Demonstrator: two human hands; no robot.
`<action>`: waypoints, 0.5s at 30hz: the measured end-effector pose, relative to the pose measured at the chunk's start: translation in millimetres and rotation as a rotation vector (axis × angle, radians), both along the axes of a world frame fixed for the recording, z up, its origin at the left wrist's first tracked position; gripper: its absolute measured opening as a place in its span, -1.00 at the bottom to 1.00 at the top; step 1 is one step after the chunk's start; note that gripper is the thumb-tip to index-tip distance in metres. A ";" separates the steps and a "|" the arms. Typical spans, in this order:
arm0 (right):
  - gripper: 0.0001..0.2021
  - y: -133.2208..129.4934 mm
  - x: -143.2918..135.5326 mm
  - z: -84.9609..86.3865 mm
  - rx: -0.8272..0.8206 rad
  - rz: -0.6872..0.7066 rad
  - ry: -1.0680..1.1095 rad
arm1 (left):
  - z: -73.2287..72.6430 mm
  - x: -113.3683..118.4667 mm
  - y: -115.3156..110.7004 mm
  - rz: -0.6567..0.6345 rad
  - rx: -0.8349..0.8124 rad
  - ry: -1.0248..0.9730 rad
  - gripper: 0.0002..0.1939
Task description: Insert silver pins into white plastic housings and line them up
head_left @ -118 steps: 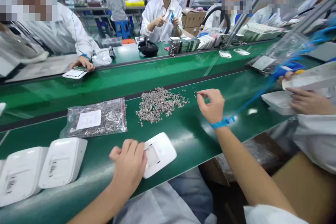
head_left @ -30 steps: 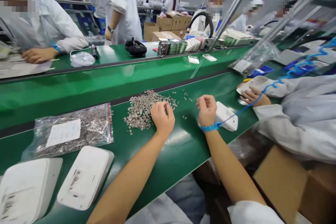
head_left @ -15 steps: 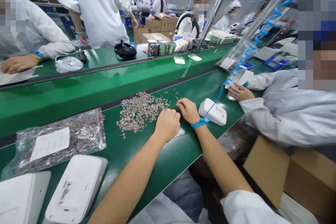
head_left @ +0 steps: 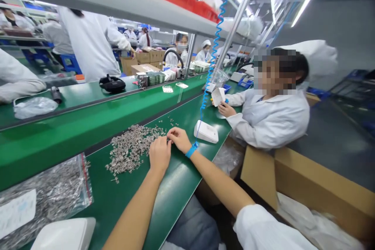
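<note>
A spread heap of small silvery metal parts (head_left: 129, 150) lies on the green bench. Beside its right edge is my left hand (head_left: 159, 155), its fingers curled closed. My right hand (head_left: 179, 140) meets it at the fingertips, thumb and fingers pinched together. Whatever sits between the fingers is too small or hidden to make out. A blue wrist strap (head_left: 191, 150) circles my right wrist, tied to a coiled blue cord (head_left: 213, 52). Past that hand rests a white plastic housing (head_left: 206, 131).
At the left lie a clear bag of metal parts (head_left: 63, 187) and another white housing (head_left: 63, 234). A co-worker (head_left: 269, 105) on the right holds a white piece. Below is an open cardboard box (head_left: 316, 175). A raised green strip (head_left: 88, 125) runs behind the heap.
The view has swung up and to the right, so the bench things appear further left and more of the co-worker shows. My hands have come together, fingertips meeting beside the heap.
</note>
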State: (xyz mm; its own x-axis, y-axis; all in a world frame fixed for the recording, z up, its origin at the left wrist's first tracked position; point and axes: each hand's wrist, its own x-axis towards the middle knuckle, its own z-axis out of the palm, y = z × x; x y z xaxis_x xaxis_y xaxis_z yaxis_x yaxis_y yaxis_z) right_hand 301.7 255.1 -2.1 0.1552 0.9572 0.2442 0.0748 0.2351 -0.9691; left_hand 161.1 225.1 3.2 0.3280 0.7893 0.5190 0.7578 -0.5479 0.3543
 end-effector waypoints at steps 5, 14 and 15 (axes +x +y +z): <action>-0.62 -6.3 -11.4 -1.8 -0.020 0.058 0.108 | -12.0 -3.0 10.2 -0.075 -0.038 -0.325 -0.74; -0.76 -25.8 7.4 8.8 0.281 0.183 -0.351 | -7.8 -3.1 16.1 -0.212 -0.490 -1.056 -0.75; -0.79 -27.6 10.3 12.5 0.329 0.183 -0.465 | -8.1 -2.2 16.0 -0.226 -0.504 -1.053 -0.75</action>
State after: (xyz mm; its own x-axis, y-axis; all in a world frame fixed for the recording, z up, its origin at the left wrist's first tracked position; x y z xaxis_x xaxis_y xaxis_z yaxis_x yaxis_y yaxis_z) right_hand 312.0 227.5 10.4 -0.1994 0.8209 0.5351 0.4038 0.5664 -0.7184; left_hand 158.9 241.2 -4.9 0.0844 0.9607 0.2644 -0.1312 -0.2523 0.9587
